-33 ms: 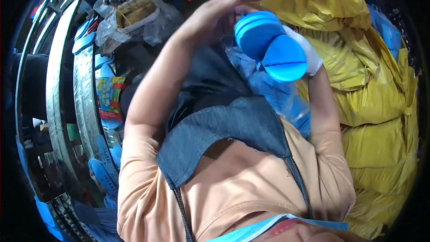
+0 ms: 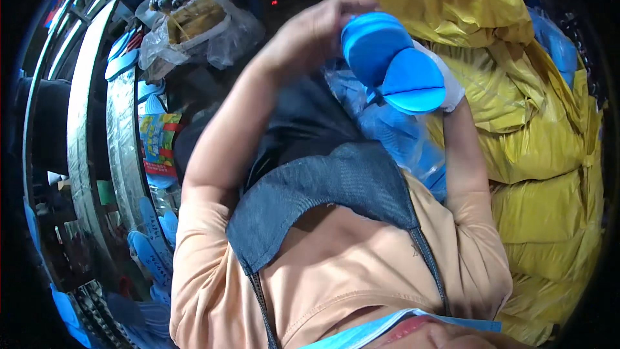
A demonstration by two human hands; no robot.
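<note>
A stack of blue shoe soles (image 2: pixel 374 48) is held up in front of me, its rounded ends facing me. Against it leans another blue piece (image 2: pixel 413 81) with a crease across it. My right hand (image 2: pixel 451 81), in a white glove, grips these soles from behind; its fingers are mostly hidden by them. At the stack's left edge is my bare left hand (image 2: pixel 323 29), smeared by motion. Its fingers reach along the top of the stack, and I cannot make out whether they grip it.
Yellow plastic sacks (image 2: pixel 529 148) pile up along the right. Below the soles lies clear plastic wrapping (image 2: pixel 394 132) with blue pieces in it. At left stand metal shelf rails (image 2: pixel 84 110) with several blue soles (image 2: pixel 145 252). A plastic-lined box (image 2: pixel 197 22) sits at the upper left.
The soles have shifted slightly up and to the right. My left hand has moved a little and is now more blurred; my right hand still holds the soles.
</note>
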